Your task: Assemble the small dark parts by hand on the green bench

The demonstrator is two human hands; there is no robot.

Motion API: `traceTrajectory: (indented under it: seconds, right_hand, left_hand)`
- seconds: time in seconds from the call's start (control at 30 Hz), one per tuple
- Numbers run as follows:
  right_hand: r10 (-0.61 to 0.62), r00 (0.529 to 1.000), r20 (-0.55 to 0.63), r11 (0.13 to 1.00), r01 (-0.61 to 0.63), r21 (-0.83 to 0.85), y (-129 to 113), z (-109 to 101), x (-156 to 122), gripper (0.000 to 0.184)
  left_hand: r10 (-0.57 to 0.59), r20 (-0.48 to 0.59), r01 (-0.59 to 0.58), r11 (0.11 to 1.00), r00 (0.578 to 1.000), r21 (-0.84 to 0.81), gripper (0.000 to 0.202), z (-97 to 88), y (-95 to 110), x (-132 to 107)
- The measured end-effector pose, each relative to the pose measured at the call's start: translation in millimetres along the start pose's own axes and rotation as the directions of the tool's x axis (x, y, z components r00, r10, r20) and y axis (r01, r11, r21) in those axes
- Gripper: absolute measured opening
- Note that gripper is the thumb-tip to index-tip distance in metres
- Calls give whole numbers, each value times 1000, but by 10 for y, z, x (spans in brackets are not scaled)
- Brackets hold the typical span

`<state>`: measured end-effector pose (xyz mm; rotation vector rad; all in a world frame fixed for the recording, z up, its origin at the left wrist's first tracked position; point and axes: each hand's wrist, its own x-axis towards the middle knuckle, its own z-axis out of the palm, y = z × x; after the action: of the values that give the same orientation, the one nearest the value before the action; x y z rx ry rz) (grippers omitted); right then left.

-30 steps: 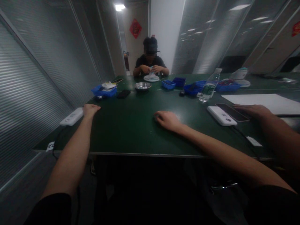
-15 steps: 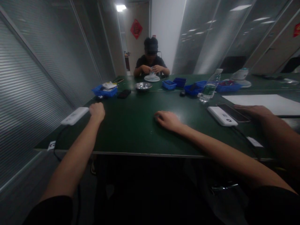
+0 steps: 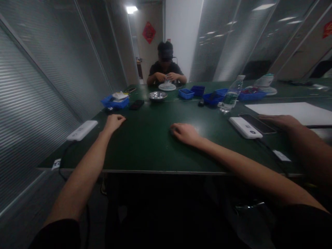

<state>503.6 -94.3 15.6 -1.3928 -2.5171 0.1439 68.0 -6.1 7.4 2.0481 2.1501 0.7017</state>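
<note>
My left hand [image 3: 114,121] lies on the dark green table [image 3: 145,152], fingers spread and pointing right, holding nothing. A white power bank [image 3: 81,130] with a cable lies just to its left, apart from the hand. My right hand [image 3: 184,133] rests palm down near the table's middle, fingers loosely bent, with nothing visible in it.
Another person's hand [image 3: 280,121] at the right rests by a dark phone [image 3: 256,123] and a second white power bank [image 3: 242,127]. Farther back stand a water bottle [image 3: 229,97], blue trays [image 3: 115,101], a metal bowl [image 3: 157,95] and a seated person [image 3: 166,71].
My left hand has moved right, away from the white power bank, and its fingers have spread. My right hand and the other person's hand have stayed put.
</note>
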Motion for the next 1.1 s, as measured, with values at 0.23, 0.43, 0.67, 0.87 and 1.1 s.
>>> traceTrajectory:
  seconds: [0.23,0.43,0.67,0.87,1.1]
  right_hand:
    - [-23,1000,6,1000,23,-1,-12,-10,-15,37]
    - [-142,989,31,989,144,-43,-51,-67,-54,43]
    - [-180,983,45,983,181,-25,-113,-80,-81,51]
    - [-191,981,39,981,192,-21,-132,-77,-106,52]
    - [-188,981,41,981,189,-34,-128,-65,-100,52]
  left_hand:
    - [529,211,-417,812,822,-409,30,272,908,-340]
    - [731,196,-529,626,653,-573,32,457,1325,-650]
    - [712,181,-518,638,678,-570,39,526,1388,-707]
    - [708,191,-489,632,680,-602,42,515,1406,-722]
    - [707,200,-483,635,679,-603,43,514,1448,-764]
